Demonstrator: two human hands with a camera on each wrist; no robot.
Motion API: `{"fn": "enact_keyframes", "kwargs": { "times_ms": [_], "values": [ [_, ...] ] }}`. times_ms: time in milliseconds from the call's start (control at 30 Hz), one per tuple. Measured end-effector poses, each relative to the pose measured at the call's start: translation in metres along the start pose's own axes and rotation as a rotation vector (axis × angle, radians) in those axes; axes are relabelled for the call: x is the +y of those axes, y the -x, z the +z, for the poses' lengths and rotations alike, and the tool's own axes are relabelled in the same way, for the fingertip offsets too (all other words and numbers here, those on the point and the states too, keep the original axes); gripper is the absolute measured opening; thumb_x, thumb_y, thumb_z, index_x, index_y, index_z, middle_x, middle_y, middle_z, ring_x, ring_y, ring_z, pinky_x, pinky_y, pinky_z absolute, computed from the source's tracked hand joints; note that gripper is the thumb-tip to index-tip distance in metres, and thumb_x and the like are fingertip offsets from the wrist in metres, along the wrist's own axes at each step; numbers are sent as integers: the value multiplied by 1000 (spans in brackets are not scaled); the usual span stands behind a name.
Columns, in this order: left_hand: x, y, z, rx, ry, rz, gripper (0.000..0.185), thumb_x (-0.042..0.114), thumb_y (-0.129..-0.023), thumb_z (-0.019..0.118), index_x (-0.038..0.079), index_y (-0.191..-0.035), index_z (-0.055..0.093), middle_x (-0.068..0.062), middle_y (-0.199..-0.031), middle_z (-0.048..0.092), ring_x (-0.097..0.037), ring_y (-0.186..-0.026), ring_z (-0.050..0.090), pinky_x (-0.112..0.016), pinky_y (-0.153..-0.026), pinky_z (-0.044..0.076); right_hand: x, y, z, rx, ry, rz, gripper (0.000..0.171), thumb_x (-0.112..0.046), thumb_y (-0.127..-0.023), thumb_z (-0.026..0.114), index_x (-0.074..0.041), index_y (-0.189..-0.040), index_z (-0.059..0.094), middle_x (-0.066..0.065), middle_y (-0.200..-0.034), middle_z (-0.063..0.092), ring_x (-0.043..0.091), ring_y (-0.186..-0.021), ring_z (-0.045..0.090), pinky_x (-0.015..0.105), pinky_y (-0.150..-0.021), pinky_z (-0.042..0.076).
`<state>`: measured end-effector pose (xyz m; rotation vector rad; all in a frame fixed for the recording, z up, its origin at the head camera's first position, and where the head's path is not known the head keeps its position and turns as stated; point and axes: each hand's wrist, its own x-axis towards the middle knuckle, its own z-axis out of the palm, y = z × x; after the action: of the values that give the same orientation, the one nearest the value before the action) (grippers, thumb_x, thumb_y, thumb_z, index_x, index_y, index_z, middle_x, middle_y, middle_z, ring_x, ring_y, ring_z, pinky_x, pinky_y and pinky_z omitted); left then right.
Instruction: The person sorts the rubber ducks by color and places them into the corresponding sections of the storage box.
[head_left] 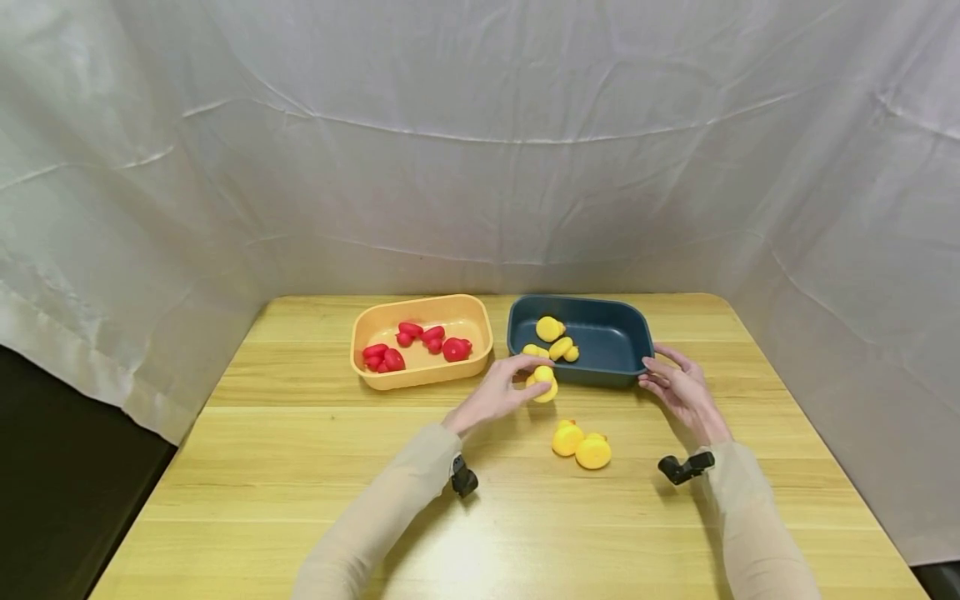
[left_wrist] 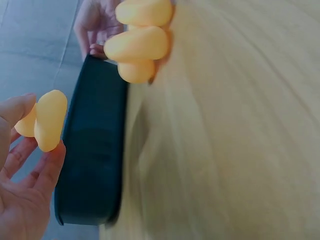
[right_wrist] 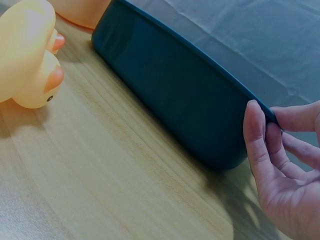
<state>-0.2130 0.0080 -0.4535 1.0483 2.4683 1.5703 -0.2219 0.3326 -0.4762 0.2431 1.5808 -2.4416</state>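
Note:
My left hand (head_left: 497, 393) pinches a yellow rubber duck (head_left: 543, 384) at the near left edge of a dark blue bin (head_left: 611, 377). In the left wrist view the duck (left_wrist: 51, 120) sits between thumb and fingertips, beside the bin's wall. My right hand (head_left: 681, 387) holds the bin's near right corner, its thumb and fingers on either side of the rim in the right wrist view. Inside the bin, at its left end, lie several yellow ducks (head_left: 548, 328). Two more yellow ducks (head_left: 593, 452) lie side by side on the table in front of the bin.
Left of the blue bin stands an orange-yellow bin (head_left: 405, 381) with several red ducks (head_left: 457, 349) inside. Both bins stand toward the back of the wooden table (head_left: 300, 483). Pale grey cloth (head_left: 480, 183) hangs behind and at both sides.

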Motion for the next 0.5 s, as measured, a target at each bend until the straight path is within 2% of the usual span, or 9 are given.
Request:
{"fn": "enact_keyframes", "kwargs": {
  "times_ms": [167,500],
  "values": [
    [2,-9,-2,35,-39,41,33,22,-83,63,14,-114,58,-1,-106,62,-10,-93,57,-28,-82,53,0,0,1,11,8,4,68,-8,-87,56,-8,-142,17,2,-78,63,14,-66,63,24,-64,56],
    [13,-24,-6,44,-70,-43,37,33,-83,62,18,-117,57,5,-113,59,-7,-99,54,-30,-90,50,0,1,1,11,9,-1,65,-7,-87,55,-9,-141,20,2,-79,62,14,-67,63,24,-65,56]
  ]
}}
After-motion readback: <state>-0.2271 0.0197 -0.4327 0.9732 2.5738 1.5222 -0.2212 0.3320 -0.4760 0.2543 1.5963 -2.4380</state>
